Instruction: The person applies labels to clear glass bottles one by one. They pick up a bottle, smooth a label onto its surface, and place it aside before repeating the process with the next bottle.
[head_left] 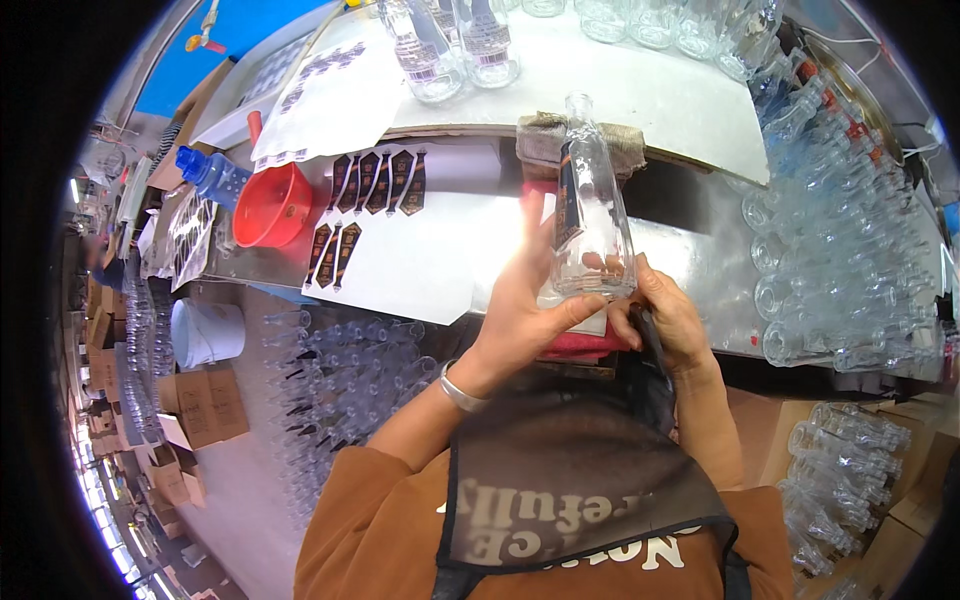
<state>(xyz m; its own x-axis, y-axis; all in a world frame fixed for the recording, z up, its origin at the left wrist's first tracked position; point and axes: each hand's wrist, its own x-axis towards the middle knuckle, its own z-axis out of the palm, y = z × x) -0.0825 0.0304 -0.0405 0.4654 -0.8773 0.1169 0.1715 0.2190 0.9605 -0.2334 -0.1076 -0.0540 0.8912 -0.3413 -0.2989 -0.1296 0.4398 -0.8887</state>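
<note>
A clear glass bottle (597,200) is tilted in front of me, its neck pointing away and its base toward me. My left hand (520,310) grips its left side, with the thumb across the base. A dark, tie-shaped label (568,200) sits along the bottle's left side. Beside the base on the right, my right hand (672,318) has curled fingers around a gathered fold of dark apron cloth (652,350); the fingertips are near the glass. Behind the bottle neck lies a folded, worn towel (630,148) at the shelf edge.
Several dark labels (378,182) lie on white sheets at left, beside a red basin (270,208) and a blue-capped bottle (208,175). Clear bottles (830,230) crowd the right; two printed bottles (488,45) stand on the raised board. More bottles (350,375) stand low at left.
</note>
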